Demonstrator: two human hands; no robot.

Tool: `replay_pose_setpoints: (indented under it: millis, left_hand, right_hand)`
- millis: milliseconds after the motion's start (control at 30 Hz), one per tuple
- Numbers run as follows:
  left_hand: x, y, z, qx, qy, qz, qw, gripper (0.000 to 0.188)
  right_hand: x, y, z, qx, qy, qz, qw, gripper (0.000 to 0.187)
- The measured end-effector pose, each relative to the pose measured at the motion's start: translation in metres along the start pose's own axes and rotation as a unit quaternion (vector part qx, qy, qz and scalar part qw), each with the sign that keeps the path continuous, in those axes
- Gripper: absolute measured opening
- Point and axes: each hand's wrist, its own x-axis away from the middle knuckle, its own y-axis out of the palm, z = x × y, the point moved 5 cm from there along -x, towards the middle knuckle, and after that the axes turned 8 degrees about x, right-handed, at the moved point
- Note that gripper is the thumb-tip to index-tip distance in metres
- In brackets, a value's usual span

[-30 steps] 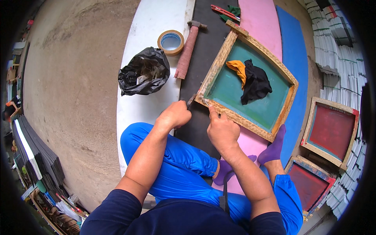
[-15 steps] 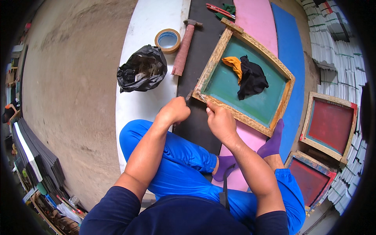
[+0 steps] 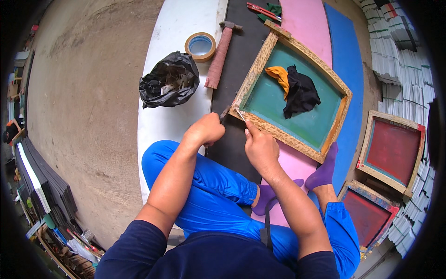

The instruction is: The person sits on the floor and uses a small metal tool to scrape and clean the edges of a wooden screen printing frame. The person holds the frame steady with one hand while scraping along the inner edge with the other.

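Observation:
A wooden screen-printing frame [image 3: 344,109] with green mesh [image 3: 260,100] lies in front of me. Bunched on the mesh are a black cloth [image 3: 301,93] and an orange cloth [image 3: 279,77]. My right hand [image 3: 261,148] grips a thin metal-shafted tool [image 3: 241,115], its tip at the frame's near left corner. Beside that corner, my left hand [image 3: 207,129] is closed round a dark tool [image 3: 224,114] whose flat end points toward the wood. The fist hides most of this tool, so its kind is unclear.
Left of the frame are a hammer [image 3: 218,60] with a wrapped handle, a tape roll [image 3: 200,47] and a black plastic bag [image 3: 169,81]. A red-handled tool [image 3: 263,11] lies at the far end. Two red-mesh frames [image 3: 391,151] and stacked white sheets [image 3: 404,69] stand to the right.
The tip of the right hand's thin tool has shifted slightly at the frame's corner. Both hands keep their grips and nearly the same places.

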Motion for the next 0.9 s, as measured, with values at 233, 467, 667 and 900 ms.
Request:
replay_pose_setpoints:
  millis: [233, 467, 667, 900]
  left_hand:
    - [-0.008, -0.003, -0.006, 0.016, 0.001, -0.018, 1.000, 0.028]
    - [-0.010, -0.005, -0.006, 0.015, -0.005, -0.023, 1.000, 0.029]
    - [-0.009, -0.006, -0.006, 0.022, -0.004, -0.017, 1.000, 0.028]
    - [-0.014, -0.004, -0.010, 0.012, 0.000, -0.036, 0.999, 0.024]
  right_hand:
    - [-0.007, 0.001, 0.039, -0.281, 0.165, -0.088, 0.941, 0.031]
    - [0.014, -0.016, 0.030, 0.044, -0.032, 0.093, 0.994, 0.029]
    - [0.006, -0.009, 0.030, 0.119, -0.084, 0.119, 0.982, 0.031]
    - [0.003, -0.009, 0.031, 0.101, -0.099, 0.126, 0.982, 0.030]
